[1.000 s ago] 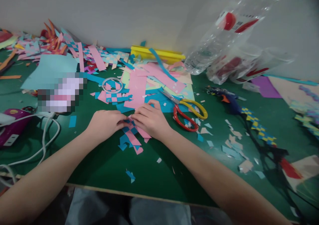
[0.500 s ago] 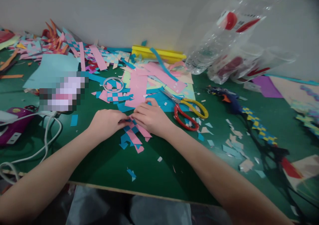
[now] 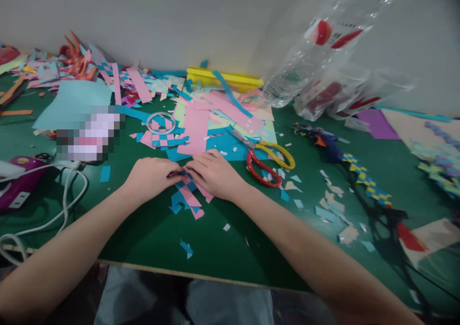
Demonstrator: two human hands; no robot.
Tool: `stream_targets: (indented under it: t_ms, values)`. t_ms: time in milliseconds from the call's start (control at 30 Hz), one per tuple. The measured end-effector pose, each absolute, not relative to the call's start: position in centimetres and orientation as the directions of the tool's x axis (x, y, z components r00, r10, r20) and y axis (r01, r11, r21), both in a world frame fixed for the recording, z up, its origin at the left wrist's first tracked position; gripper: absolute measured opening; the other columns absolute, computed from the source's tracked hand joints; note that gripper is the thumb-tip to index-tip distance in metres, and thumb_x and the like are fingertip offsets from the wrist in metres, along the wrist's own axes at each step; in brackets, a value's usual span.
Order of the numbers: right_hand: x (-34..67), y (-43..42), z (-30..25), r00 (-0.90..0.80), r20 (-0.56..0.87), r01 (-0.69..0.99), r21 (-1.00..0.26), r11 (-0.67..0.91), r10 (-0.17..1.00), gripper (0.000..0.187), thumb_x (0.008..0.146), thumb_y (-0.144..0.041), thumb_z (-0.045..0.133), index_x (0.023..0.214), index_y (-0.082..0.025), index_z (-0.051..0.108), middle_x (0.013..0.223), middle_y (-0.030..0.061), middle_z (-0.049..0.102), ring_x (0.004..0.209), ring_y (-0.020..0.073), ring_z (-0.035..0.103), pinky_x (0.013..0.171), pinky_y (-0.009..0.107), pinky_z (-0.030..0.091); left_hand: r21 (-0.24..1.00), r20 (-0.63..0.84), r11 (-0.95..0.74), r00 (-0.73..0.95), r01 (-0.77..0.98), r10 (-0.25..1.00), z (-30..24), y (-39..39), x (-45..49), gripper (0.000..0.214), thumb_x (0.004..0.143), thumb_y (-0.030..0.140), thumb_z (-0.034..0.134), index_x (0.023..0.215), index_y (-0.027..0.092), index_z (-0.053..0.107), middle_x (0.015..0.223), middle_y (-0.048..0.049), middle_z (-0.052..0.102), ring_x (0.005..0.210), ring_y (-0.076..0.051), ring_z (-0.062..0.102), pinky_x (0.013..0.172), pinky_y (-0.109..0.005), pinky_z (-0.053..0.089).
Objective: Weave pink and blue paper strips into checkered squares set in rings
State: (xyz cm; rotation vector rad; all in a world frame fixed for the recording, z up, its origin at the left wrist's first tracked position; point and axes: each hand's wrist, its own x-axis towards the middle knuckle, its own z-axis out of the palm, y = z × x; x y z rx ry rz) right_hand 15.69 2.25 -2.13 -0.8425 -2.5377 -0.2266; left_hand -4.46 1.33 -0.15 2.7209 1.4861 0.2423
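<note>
Between my two hands is a small woven piece of pink and blue paper strips (image 3: 189, 195), its loose ends pointing toward me. My left hand (image 3: 153, 177) pinches its left side, fingers bent and closed. From the other side my right hand (image 3: 215, 174) grips it, fingers pressed together; the fingertips hide the top of the weave. Just beyond lie a pink paper sheet (image 3: 194, 131) and a roll of clear tape (image 3: 160, 123) on another checked paper piece (image 3: 167, 139). Scissors (image 3: 268, 157) with one red and one yellow handle rest open right of my right hand.
Paper scraps (image 3: 336, 205) are scattered on the green table (image 3: 230, 262). A blurred-out phone (image 3: 95, 135), white cable (image 3: 68, 205) and purple power strip (image 3: 21, 181) lie left. A yellow holder (image 3: 224, 79), plastic bottle (image 3: 291, 83) and cups (image 3: 377, 92) stand by the wall.
The view has shifted slightly. My right hand's raised fingers have come down, closer to the weave and to my left hand. The woven paper stays held between both hands.
</note>
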Motion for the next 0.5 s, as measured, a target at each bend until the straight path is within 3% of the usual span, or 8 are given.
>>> stream_targets:
  t_ms: [100, 200, 333, 500]
  values:
    - [16.01, 2.15, -2.25, -0.608, 0.568, 0.627, -0.085, 0.775, 0.554, 0.024, 0.095, -0.024, 0.043, 0.09, -0.015, 0.065, 0.081, 0.0031, 0.069, 0.077, 0.0159, 0.056, 0.079, 0.032, 0.032, 0.119, 0.084, -0.518, 0.511, 0.847, 0.855, 0.0, 1.22, -4.44, 0.024, 0.087, 0.049, 0.055, 0.09, 0.031, 0.07, 0.082, 0.0046, 0.073, 0.074, -0.015, 0.066, 0.051, -0.022, 0.029]
    - [16.23, 2.09, -2.25, -0.551, 0.604, 0.662, -0.104, 0.742, 0.576, 0.021, 0.092, -0.024, 0.046, 0.096, -0.015, 0.065, 0.088, 0.0046, 0.07, 0.082, 0.0176, 0.057, 0.085, 0.035, 0.033, 0.132, 0.054, -0.501, 0.498, 0.856, 0.865, 0.2, 1.04, -4.35, 0.026, 0.086, 0.051, 0.054, 0.097, 0.032, 0.068, 0.087, 0.0054, 0.073, 0.079, -0.016, 0.067, 0.052, -0.023, 0.03]
    - [16.37, 2.28, -2.63, -0.596, 0.526, 0.66, -0.109, 0.743, 0.607, 0.024, 0.088, -0.03, 0.053, 0.103, -0.016, 0.064, 0.104, 0.0081, 0.066, 0.1, 0.0228, 0.056, 0.092, 0.041, 0.031, 0.099, 0.071, -0.473, 0.468, 0.876, 0.881, 0.24, 0.88, -4.31, 0.039, 0.084, 0.059, 0.054, 0.104, 0.028, 0.063, 0.079, 0.0033, 0.07, 0.069, -0.016, 0.064, 0.051, -0.024, 0.028]
    - [16.56, 2.55, -2.85, -0.626, 0.449, 0.605, -0.237, 0.761, 0.637, 0.024, 0.086, -0.032, 0.055, 0.103, -0.018, 0.062, 0.111, 0.0089, 0.063, 0.106, 0.0233, 0.054, 0.095, 0.043, 0.032, 0.125, 0.096, -0.445, 0.435, 0.887, 0.895, 0.24, 0.99, -4.37, 0.044, 0.081, 0.062, 0.054, 0.098, 0.023, 0.065, 0.074, 0.0015, 0.065, 0.063, -0.015, 0.059, 0.051, -0.024, 0.027]
